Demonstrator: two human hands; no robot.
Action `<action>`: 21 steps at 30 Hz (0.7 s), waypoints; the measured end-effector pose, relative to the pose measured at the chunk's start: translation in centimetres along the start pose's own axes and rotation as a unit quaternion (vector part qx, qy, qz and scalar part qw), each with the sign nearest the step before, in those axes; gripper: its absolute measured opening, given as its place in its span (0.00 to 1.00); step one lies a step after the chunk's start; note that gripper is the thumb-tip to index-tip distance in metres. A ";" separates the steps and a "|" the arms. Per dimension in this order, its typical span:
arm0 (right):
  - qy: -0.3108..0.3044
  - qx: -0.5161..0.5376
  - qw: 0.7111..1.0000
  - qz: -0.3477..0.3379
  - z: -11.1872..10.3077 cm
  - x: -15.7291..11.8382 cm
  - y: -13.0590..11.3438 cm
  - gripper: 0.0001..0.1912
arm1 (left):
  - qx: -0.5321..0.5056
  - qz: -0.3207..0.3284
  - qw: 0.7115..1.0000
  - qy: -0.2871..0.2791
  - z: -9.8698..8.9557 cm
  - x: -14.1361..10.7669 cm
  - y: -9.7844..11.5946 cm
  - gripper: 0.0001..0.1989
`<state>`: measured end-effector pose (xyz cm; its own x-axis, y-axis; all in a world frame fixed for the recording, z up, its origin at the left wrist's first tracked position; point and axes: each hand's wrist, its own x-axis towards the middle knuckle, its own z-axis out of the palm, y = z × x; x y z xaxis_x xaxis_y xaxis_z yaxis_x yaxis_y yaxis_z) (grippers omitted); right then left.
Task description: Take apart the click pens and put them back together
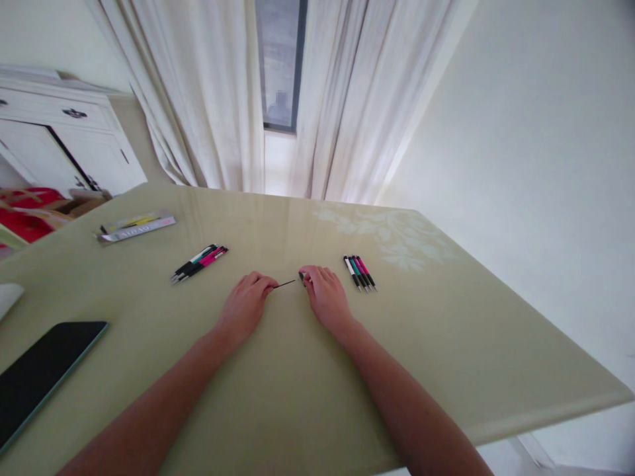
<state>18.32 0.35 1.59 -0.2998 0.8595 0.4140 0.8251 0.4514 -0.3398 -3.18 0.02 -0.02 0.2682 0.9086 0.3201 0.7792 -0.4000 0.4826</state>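
My left hand pinches one end of a thin dark stick, like a pencil lead or a pen refill, pointing right. Its free end is just short of my right hand. The right fingers are closed round a small pen-like piece; a dark end shows, the rest is hidden by the fingers. To the right lies a row of several pens with white, green and pink barrels, side by side. Left of my left hand, a looser pile of similar pens lies on the table.
A clear packet with a white label lies far left on the pale green table. Nearer sits a dark tablet-like device, with a white object at the left edge. Curtains and a white cabinet stand beyond.
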 end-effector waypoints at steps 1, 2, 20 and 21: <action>0.004 0.003 1.000 0.000 0.1 0.0 0.1 0.12 | 0.002 0.001 1.000 -0.002 0.0 0.0 0.0 0.16; 0.008 0.005 1.000 0.001 0.1 0.0 0.1 0.13 | 0.004 0.001 1.000 -0.005 -0.1 0.0 -0.1 0.16; -0.004 -0.032 0.997 -0.075 0.1 -0.2 0.4 0.14 | 0.107 0.042 0.993 -0.015 -0.9 -0.4 0.6 0.17; -0.010 -0.037 0.996 -0.085 0.0 -0.2 0.3 0.14 | 0.126 0.052 0.991 -0.014 -1.1 -0.5 0.8 0.17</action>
<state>18.63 0.33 1.36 -0.4474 0.7766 0.4436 0.7941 0.5731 -0.2025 -3.27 -0.92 1.07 0.3673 0.8687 0.3322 0.8623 -0.4520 0.2285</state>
